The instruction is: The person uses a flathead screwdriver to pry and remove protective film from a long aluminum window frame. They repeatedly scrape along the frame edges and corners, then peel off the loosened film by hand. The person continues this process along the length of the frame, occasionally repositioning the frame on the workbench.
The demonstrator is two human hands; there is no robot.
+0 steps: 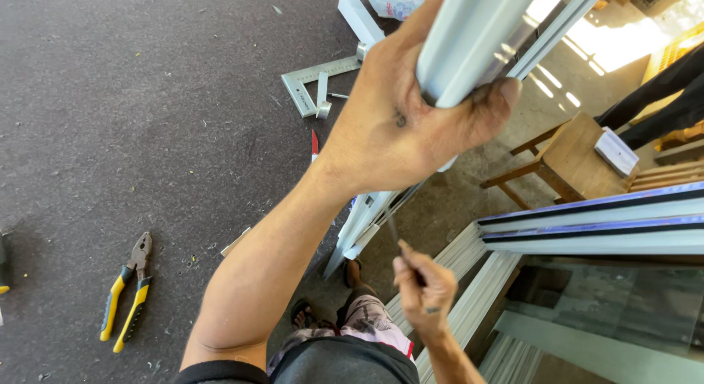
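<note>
My left hand point(411, 120) is raised close to the camera and grips the end of a long pale aluminium frame section point(477, 32) that runs down toward the floor. Lower down, my right hand point(424, 290) is closed on a thin screwdriver point(396, 233) whose shaft points up at the lower part of the frame point(367, 219). My legs and sandalled feet point(352, 311) show beneath the hands.
Yellow-handled pliers point(126, 296) lie on the dark floor at left. A metal try square point(312, 79) and short aluminium offcuts point(359, 17) lie farther off. Stacked aluminium profiles point(469, 281), a glass pane point(609, 303) and a wooden stool point(572, 160) stand at right.
</note>
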